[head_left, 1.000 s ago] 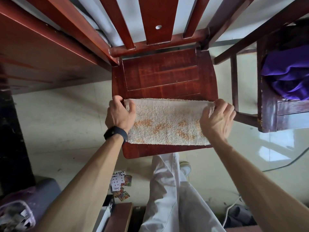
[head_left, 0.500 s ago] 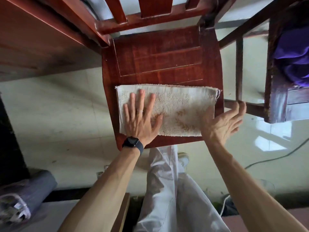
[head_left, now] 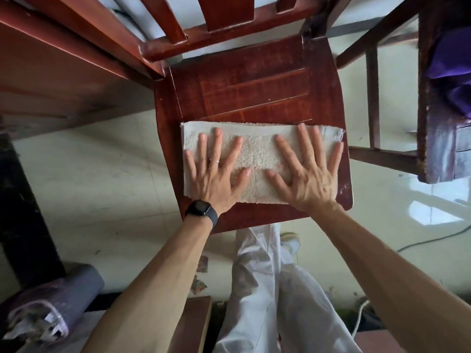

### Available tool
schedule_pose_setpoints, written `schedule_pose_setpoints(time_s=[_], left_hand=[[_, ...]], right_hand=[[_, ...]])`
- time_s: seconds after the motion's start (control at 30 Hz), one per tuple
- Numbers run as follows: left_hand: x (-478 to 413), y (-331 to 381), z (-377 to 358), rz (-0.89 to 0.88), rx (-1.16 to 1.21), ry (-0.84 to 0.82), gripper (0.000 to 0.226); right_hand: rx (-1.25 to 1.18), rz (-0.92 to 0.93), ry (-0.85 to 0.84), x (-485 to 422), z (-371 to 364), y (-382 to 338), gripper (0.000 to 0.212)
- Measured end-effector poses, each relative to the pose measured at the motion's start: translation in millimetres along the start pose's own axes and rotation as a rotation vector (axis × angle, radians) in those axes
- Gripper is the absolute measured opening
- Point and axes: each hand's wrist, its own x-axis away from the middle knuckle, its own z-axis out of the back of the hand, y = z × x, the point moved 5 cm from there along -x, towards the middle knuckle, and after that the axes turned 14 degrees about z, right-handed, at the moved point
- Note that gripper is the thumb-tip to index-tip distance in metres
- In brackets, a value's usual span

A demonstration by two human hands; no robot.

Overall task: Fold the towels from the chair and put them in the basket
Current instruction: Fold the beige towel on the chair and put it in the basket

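The folded cream towel (head_left: 257,159) lies flat on the near half of the red wooden chair (head_left: 244,80) seat, its near edge just short of the seat's front rim and its frayed right end close to the seat's right edge. The left hand (head_left: 216,171) and right hand (head_left: 305,171) press on it side by side, palms down, fingers straight and spread. The far half of the seat is bare wood, pale floor (head_left: 96,174) lies to the left, and a second chair (head_left: 438,110) with purple cloth (head_left: 453,72) stands to the right.
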Motion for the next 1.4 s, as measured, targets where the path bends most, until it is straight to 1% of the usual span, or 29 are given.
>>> schedule_pose_setpoints(time_s=[0.1, 0.23, 0.3, 0.33, 0.4, 0.43, 0.47, 0.53, 0.57, 0.6, 0.63, 0.67, 0.7, 0.77, 0.83, 0.9, 0.97, 1.03, 1.1, 1.27, 1.4], left_hand=[[-36.1, 9.6, 14.5, -0.205, -0.063, -0.001, 0.067], [-83.7, 41.3, 44.9, -0.519, -0.169, -0.023, 0.067], [-93.2, 63.1, 59.4, -0.584, -0.222, -0.03, 0.071], [-93.6, 71.8, 64.0, -0.569, -0.22, -0.039, 0.072], [-82.5, 80.2, 68.2, -0.44, -0.129, -0.052, 0.075], [-70.1, 78.9, 68.2, -0.325, -0.04, -0.045, 0.074], [-53.9, 74.0, 67.2, -0.175, 0.073, -0.025, 0.071], [-11.7, 54.7, 60.7, 0.202, 0.327, 0.013, 0.064], [12.6, 42.6, 53.4, 0.395, 0.456, 0.014, 0.06], [35.4, 32.4, 43.7, 0.565, 0.57, -0.018, 0.056], [55.7, 25.1, 32.4, 0.697, 0.646, -0.091, 0.051], [71.7, 20.6, 20.9, 0.782, 0.671, -0.176, 0.046], [84.1, 17.8, 11.7, 0.831, 0.664, -0.25, 0.04], [98.4, 14.6, 3.0, 0.886, 0.65, -0.36, 0.031], [105.8, 16.0, -0.5, 0.89, 0.682, -0.473, 0.025], [110.3, 14.2, -6.6, 0.876, 0.734, -0.505, 0.019], [117.5, 10.4, -10.5, 0.917, 0.894, -0.526, 0.019], [129.3, 11.2, -9.3, 0.987, 1.106, -0.607, 0.022], [143.9, 11.0, 1.2, 0.99, 1.184, -0.654, 0.024], [185.0, 2.7, 28.3, 0.978, 1.18, -0.71, 0.029], [198.0, -2.4, 47.1, 0.957, 1.245, -0.757, 0.017]], right_hand=[[-0.05, -0.179, 0.033, 21.7, 3.4, 4.8, 0.078], [-0.094, -0.348, 0.03, 67.8, 10.7, -11.2, 0.074], [-0.168, -0.397, -0.01, 86.3, 9.4, -27.1, 0.07], [-0.208, -0.419, -0.041, 93.7, 7.5, -33.5, 0.068], [-0.305, -0.46, -0.055, 102.4, 7.8, -37.6, 0.065], [-0.376, -0.486, -0.027, 103.7, 9.8, -35.1, 0.062], [-0.463, -0.526, 0.012, 103.8, 10.6, -30.3, 0.057], [-0.658, -0.633, 0.084, 102.1, 8.0, -17.0, 0.047], [-0.732, -0.687, 0.089, 100.2, 5.5, -10.0, 0.042], [-0.78, -0.729, 0.057, 97.8, 2.2, -3.2, 0.039], [-0.805, -0.752, 0.002, 95.1, -0.2, 2.5, 0.037], [-0.816, -0.763, -0.06, 92.8, -1.6, 7.2, 0.037], [-0.827, -0.767, -0.111, 91.0, -1.1, 10.7, 0.037], [-0.867, -0.762, -0.161, 89.1, 0.6, 14.4, 0.032], [-0.907, -0.74, -0.151, 91.5, 1.7, 16.5, 0.023], [-0.963, -0.744, -0.121, 99.3, -0.2, 16.3, 0.019], [-1.053, -0.759, -0.083, 110.3, -4.2, 14.1, 0.02], [-1.141, -0.794, -0.062, 123.1, -6.0, 11.4, 0.02], [-1.192, -0.812, -0.045, 137.1, -2.0, 6.5, 0.025], [-1.129, -0.828, -0.091, 181.1, 14.1, -11.4, 0.033], [-1.094, -0.797, -0.071, 193.6, 38.7, -25.2, 0.023]])
